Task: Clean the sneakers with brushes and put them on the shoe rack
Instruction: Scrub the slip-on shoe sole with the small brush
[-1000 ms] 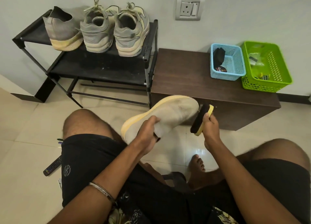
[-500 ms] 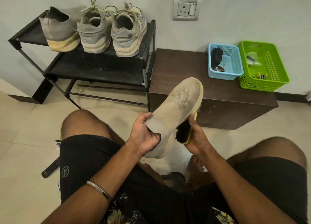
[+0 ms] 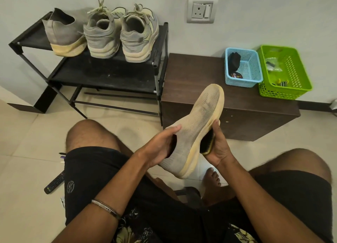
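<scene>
A beige knit sneaker with a yellowed sole is held over my lap, toe pointing up and away. My left hand grips it at the opening, thumb on the upper. My right hand holds a black-bristled brush with a yellow back, its bristles against the sneaker's sole edge. The black shoe rack at the back left carries three sneakers on its top shelf: a matching grey knit one and a laced grey pair.
A dark wooden box stands right of the rack, bearing a blue basket with a black item and a green basket. A remote control lies on the tiled floor by my left thigh. My bare foot rests below the sneaker.
The sneaker was turned from sole-up to upper-up, toe raised. My right hand brought the brush from beside the toe down to the sole edge near the middle.
</scene>
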